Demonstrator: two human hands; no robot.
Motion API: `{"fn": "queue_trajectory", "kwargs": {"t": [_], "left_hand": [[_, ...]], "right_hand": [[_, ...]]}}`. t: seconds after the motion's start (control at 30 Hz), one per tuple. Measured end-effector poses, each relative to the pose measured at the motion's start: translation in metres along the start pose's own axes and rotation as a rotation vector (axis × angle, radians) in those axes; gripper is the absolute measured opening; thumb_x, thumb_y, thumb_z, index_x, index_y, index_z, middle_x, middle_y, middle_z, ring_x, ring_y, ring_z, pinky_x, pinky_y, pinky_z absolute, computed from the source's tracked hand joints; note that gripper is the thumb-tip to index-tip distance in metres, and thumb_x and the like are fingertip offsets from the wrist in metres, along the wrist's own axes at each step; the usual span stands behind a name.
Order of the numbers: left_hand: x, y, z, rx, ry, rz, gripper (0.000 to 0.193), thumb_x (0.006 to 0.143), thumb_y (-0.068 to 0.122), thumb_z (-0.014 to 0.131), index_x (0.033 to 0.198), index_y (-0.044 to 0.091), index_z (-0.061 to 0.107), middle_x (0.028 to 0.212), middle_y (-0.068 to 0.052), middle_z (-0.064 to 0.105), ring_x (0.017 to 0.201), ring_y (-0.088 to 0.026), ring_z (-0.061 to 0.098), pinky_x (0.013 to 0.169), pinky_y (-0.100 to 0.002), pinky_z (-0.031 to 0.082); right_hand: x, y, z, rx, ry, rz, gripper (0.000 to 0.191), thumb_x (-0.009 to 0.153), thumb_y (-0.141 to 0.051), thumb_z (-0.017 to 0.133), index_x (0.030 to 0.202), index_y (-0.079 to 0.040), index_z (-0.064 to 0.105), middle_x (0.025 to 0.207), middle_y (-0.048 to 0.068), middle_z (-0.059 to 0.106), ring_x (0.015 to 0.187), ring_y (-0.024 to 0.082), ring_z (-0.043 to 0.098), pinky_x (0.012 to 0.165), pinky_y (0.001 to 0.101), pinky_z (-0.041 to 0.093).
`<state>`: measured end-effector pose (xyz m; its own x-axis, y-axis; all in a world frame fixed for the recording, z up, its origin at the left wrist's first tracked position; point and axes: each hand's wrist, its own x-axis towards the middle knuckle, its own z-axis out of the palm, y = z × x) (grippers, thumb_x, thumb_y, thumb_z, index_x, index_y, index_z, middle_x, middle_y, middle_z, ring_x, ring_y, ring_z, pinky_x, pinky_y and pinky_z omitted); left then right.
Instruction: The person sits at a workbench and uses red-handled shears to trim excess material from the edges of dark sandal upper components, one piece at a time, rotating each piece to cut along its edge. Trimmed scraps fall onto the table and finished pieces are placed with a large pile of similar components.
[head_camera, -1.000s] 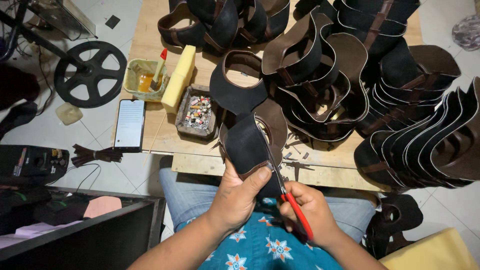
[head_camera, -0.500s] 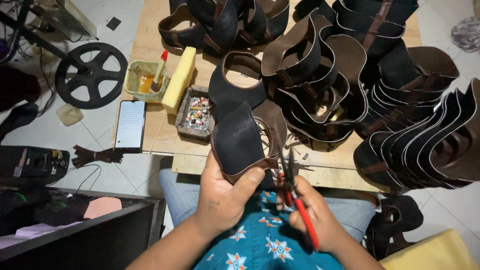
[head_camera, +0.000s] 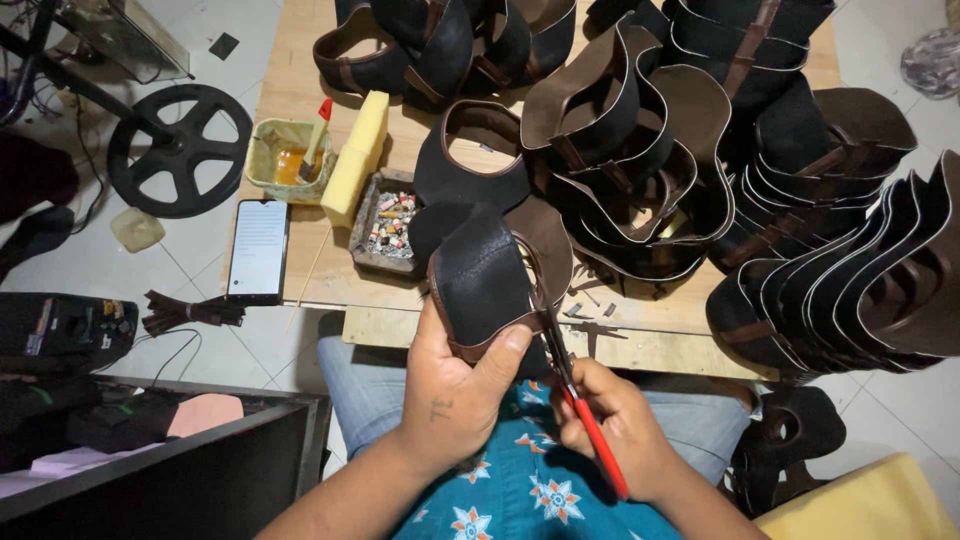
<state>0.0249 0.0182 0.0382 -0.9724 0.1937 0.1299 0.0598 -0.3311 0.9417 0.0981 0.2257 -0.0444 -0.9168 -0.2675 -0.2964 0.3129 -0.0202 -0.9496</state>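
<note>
Above the lap at the wooden counter (head_camera: 300, 80) edge, the left hand (head_camera: 455, 385) grips a curved, matte dark leather piece (head_camera: 485, 280), long axis pointing away, while the right hand (head_camera: 615, 430) clasps red-handled scissors (head_camera: 570, 385) at its right edge.

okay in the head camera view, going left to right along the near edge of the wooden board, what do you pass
Black spoked wheel on the floor → phone → yellow sponge block → small tray of bits → dark leather piece in the left hand → red-handled scissors in the right hand → stack of dark leather uppers.
</note>
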Motion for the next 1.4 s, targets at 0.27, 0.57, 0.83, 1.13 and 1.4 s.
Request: {"fn": "queue_trajectory", "kwargs": {"t": [0.27,0.57,0.83,1.13,1.4], "left_hand": [[-0.007,0.005,-0.004,0.348,-0.115,0.302,0.048,0.092,0.001,0.069,0.135,0.002,0.047,0.126,-0.014,0.061,0.114,-0.023,0.065,0.102,-0.034,0.053],[-0.005,0.003,-0.013,0.577,-0.164,0.57,0.028,0.09,-0.002,0.072,0.113,0.009,0.06,0.113,-0.013,0.066,0.106,-0.031,0.065,0.097,-0.042,0.05],[0.006,-0.004,-0.012,0.829,-0.234,0.602,0.037,0.082,0.004,0.072,0.116,0.012,0.064,0.12,-0.008,0.06,0.119,-0.032,0.059,0.112,-0.05,0.04],[0.016,-0.05,-0.032,1.168,-0.109,0.318,0.05,0.082,0.014,0.075,0.13,0.007,0.062,0.131,-0.012,0.059,0.118,-0.036,0.054,0.099,-0.049,0.041],[0.014,-0.079,-0.052,1.167,-0.116,0.281,0.028,0.082,0.015,0.076,0.109,0.009,0.072,0.116,-0.008,0.063,0.118,-0.032,0.055,0.099,-0.047,0.041]], "right_hand": [[0.001,0.0,0.0,0.084,0.141,-0.127,0.046,0.083,-0.021,0.085,0.114,0.002,0.061,0.083,0.004,0.064,0.07,0.011,0.059,0.061,0.0262,0.05],[0.019,-0.037,-0.006,0.291,0.176,-0.234,0.062,0.09,-0.033,0.074,0.136,0.001,0.051,0.098,0.008,0.065,0.081,0.017,0.065,0.073,0.0306,0.055],[0.01,-0.05,-0.028,0.098,0.532,-0.371,0.04,0.086,-0.006,0.079,0.119,0.001,0.056,0.091,0.001,0.06,0.076,0.012,0.058,0.067,0.0265,0.048],[0.058,-0.123,-0.101,-0.499,0.73,-0.727,0.041,0.1,-0.006,0.08,0.128,0.0,0.051,0.121,0.005,0.066,0.103,0.011,0.062,0.097,0.0255,0.055],[0.081,-0.07,-0.061,-0.563,0.402,0.018,0.034,0.078,-0.003,0.07,0.112,-0.008,0.067,0.081,0.012,0.075,0.063,0.018,0.068,0.057,0.0349,0.055]]}}
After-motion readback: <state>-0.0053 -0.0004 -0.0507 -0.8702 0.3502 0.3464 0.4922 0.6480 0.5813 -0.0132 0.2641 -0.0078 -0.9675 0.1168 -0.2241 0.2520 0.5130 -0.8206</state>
